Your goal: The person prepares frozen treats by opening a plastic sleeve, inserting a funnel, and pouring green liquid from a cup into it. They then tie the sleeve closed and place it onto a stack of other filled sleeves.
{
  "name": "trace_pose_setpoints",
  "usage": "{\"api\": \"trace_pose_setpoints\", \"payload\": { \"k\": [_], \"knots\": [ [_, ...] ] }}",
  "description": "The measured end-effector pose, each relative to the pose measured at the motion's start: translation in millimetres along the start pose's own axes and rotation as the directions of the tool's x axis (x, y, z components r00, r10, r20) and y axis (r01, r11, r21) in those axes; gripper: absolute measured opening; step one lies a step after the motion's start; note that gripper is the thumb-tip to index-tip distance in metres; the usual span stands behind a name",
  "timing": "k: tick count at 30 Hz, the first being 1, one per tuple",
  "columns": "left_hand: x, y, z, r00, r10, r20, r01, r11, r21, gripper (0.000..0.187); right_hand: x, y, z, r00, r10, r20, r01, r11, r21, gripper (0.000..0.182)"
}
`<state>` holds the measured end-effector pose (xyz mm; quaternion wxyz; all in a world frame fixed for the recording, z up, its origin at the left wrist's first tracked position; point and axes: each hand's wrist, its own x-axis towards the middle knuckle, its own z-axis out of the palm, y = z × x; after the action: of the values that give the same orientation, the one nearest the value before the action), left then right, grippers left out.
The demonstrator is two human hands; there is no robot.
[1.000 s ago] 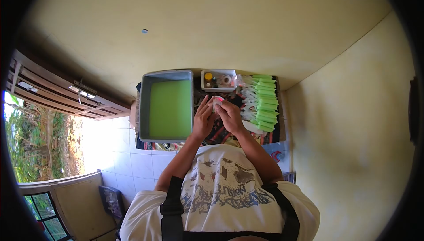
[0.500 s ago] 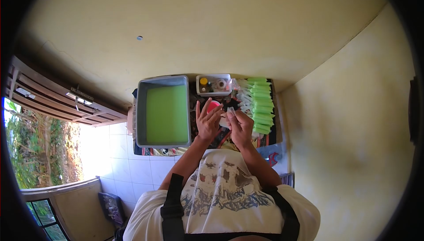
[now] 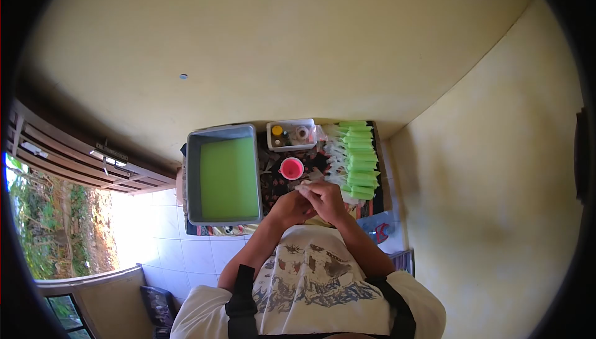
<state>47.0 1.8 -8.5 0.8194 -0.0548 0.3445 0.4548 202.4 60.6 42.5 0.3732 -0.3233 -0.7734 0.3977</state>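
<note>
Close to my shirt, my left hand (image 3: 290, 208) and my right hand (image 3: 325, 200) meet over the front edge of the cloth-covered table. The right fingers are pinched on a small clear plastic piece, probably a bag. My left fingers lie partly under the right hand, and what they hold is hidden. Just beyond the hands stands a pink-red cup (image 3: 291, 168). To the left is a grey tub (image 3: 194, 177) of green liquid (image 3: 228, 177). Filled green bags (image 3: 361, 159) lie in a row at the right, their clear ends pointing left.
A white container (image 3: 292, 146) with a yellow-capped bottle (image 3: 277, 130) and a roll of tape (image 3: 302, 132) sits at the back against the wall. A clear bottle with a red handle (image 3: 381, 232) is right of my arm, below table level. An open doorway is at left.
Both hands have drawn nearer my body and come together; the spread left fingers have moved under the right hand. The pink-red cup is now uncovered. The whole view has shifted slightly.
</note>
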Motion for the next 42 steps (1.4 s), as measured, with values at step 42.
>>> {"api": "trace_pose_setpoints", "payload": {
  "k": [42],
  "knots": [
    [-14,62,101,0.528,0.434,0.730,-0.394,-0.636,0.663,0.018,15,41,-55,0.936,0.345,0.074,-0.347,0.864,0.365,0.031]
  ]
}}
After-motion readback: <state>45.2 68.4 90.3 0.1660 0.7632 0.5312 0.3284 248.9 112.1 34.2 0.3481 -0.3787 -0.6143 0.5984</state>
